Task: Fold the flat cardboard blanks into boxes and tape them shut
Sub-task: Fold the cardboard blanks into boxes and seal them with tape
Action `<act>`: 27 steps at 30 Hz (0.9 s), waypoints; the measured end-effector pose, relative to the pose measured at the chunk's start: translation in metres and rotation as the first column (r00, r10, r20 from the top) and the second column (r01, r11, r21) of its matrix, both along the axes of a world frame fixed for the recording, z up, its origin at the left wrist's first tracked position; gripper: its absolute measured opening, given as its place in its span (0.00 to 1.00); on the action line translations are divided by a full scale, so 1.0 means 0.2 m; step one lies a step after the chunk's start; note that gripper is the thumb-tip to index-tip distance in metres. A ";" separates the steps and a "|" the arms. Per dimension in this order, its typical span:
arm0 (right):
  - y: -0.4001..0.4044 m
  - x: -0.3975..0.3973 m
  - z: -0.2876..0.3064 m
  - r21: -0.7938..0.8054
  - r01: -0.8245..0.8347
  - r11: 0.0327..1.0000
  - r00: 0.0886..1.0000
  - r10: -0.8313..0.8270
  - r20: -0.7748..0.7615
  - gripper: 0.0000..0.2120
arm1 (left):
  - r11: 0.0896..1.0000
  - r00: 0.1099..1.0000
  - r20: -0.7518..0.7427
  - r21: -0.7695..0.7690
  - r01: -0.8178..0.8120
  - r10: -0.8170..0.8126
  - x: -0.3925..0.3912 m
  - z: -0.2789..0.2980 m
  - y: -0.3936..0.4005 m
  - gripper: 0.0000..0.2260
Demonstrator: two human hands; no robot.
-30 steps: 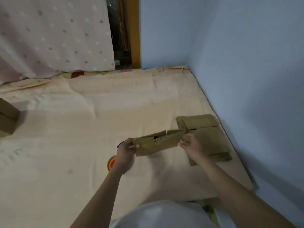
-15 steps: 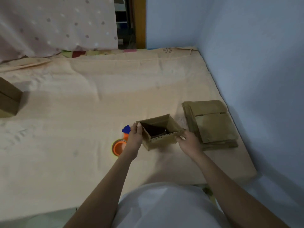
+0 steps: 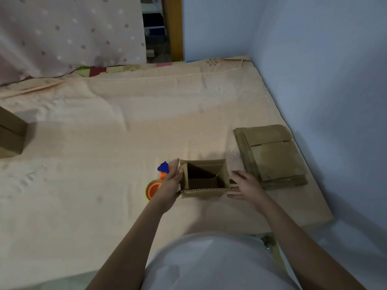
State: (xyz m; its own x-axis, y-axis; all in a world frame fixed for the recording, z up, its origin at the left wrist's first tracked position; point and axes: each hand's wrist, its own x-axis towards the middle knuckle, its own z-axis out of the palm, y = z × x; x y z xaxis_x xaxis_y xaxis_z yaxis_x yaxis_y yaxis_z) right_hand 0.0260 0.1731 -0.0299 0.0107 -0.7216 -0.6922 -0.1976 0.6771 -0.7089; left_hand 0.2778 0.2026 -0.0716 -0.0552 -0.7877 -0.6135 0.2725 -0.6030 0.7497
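Observation:
A small brown cardboard box [image 3: 204, 192] stands squared up on the mattress with its top open and a dark inside. My left hand [image 3: 170, 183] presses flat against the box's left wall, fingers straight. On the other side my right hand [image 3: 245, 186] is at the right wall, fingers spread and fairly straight. A stack of flat cardboard blanks [image 3: 271, 155] lies to the right, near the wall. An orange tape dispenser [image 3: 155, 186] with a blue tip lies just left of my left hand, partly hidden by it.
A peach mattress sheet [image 3: 125, 132] covers the work surface. A folded brown box [image 3: 11, 136] sits at the far left edge. Blue walls [image 3: 324, 80] close off the right side and a dotted curtain [image 3: 69, 32] hangs at the back left.
The flattened blank I held up between both hands has been opened into a square box and set down on the mattress. Both hands now lie along its sides.

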 end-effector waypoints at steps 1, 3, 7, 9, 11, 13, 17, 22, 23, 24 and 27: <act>0.00 0.00 -0.01 -0.029 -0.043 0.999 0.999 0.042 -0.031 0.08 | 1.000 1.000 -0.016 0.002 -0.010 0.010 0.02 -0.02 0.01 0.24; 0.00 0.01 -0.01 -0.052 -0.092 0.994 0.994 0.089 -0.066 0.11 | 0.999 0.999 -0.031 -0.002 -0.033 0.033 0.03 -0.01 0.01 0.26; -0.02 0.01 -0.04 -0.018 -0.104 0.994 0.991 0.102 -0.091 0.13 | 0.996 0.994 0.081 0.047 -0.074 0.070 -0.01 0.04 0.02 0.08; -0.04 0.01 -0.05 -0.016 -0.081 0.997 0.991 0.079 -0.105 0.14 | 0.994 0.988 0.131 0.056 -0.091 0.083 -0.02 0.03 0.03 0.05; -0.05 0.03 -0.05 -0.027 -0.075 0.997 0.989 0.071 -0.132 0.14 | 0.992 0.982 0.154 0.052 -0.115 0.106 -0.02 0.04 0.04 0.04; -0.06 0.05 -0.04 -0.052 -0.089 0.995 0.982 0.079 -0.173 0.14 | 0.992 0.978 0.175 0.047 -0.120 0.110 0.00 0.03 0.03 0.04; -0.07 0.06 -0.03 -0.079 -0.128 0.989 0.969 0.108 -0.220 0.13 | 0.998 0.966 0.253 0.023 -0.056 0.048 0.01 0.03 0.02 0.12; -0.07 0.06 -0.03 -0.116 -0.212 0.970 0.944 0.173 -0.283 0.20 | 0.999 0.916 0.399 -0.015 0.043 -0.034 0.01 0.05 -0.03 0.12; -0.08 0.07 -0.03 -0.159 -0.224 0.962 0.941 0.171 -0.291 0.23 | 0.999 0.923 0.383 -0.005 0.034 -0.030 0.01 0.06 -0.03 0.13; -0.08 0.07 -0.03 -0.206 -0.236 0.950 0.940 0.169 -0.298 0.26 | 1.000 0.935 0.355 -0.004 0.020 -0.017 0.01 0.06 -0.02 0.14; -0.07 0.09 -0.01 -0.289 -0.253 0.923 0.941 0.165 -0.295 0.24 | 0.999 0.954 0.299 -0.033 -0.025 0.034 0.00 0.09 0.01 0.14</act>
State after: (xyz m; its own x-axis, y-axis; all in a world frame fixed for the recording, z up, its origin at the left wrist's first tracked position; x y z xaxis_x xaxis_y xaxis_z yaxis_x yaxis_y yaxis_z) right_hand 0.0449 0.1589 -0.0322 0.0371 -0.9046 -0.4247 -0.5167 0.3464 -0.7830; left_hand 0.2770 0.2054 -0.0537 0.1507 -0.8034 -0.5760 0.0505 -0.5756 0.8161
